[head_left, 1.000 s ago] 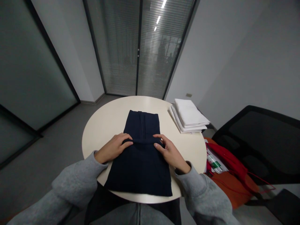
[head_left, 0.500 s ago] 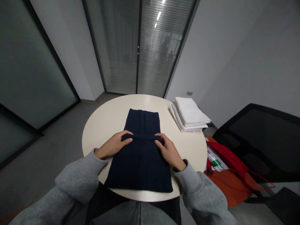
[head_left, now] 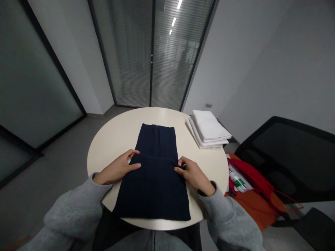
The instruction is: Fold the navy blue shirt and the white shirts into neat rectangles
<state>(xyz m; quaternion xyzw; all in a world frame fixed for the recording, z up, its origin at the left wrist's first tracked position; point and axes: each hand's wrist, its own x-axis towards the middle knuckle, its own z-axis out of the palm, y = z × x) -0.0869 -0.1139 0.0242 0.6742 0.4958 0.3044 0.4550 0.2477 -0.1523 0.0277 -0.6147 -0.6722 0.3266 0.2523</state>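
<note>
A folded navy garment (head_left: pixel 154 188) lies flat on the round table (head_left: pixel 110 143), its upper layer ending in a crosswise edge. Beyond that edge, the far part shows a raised strip down its middle. My left hand (head_left: pixel 119 168) rests at the left end of the crosswise edge, thumb and fingers apart on the cloth. At the right end, my right hand (head_left: pixel 192 173) pinches the corner of the upper layer between thumb and fingers. Which kind of garment it is, I cannot make out.
A stack of folded white cloths (head_left: pixel 209 129) sits at the table's right rim. Beside the table stands a black mesh-backed chair (head_left: pixel 290 153) with an orange seat (head_left: pixel 253 207), holding a red bag (head_left: pixel 252 174) and a clear packet. Glass panels (head_left: pixel 136 69) rise behind.
My left hand has slid outward to the left edge of the cloth. My right hand has gone from resting on the fold to pinching its right corner. The view has shifted slightly.
</note>
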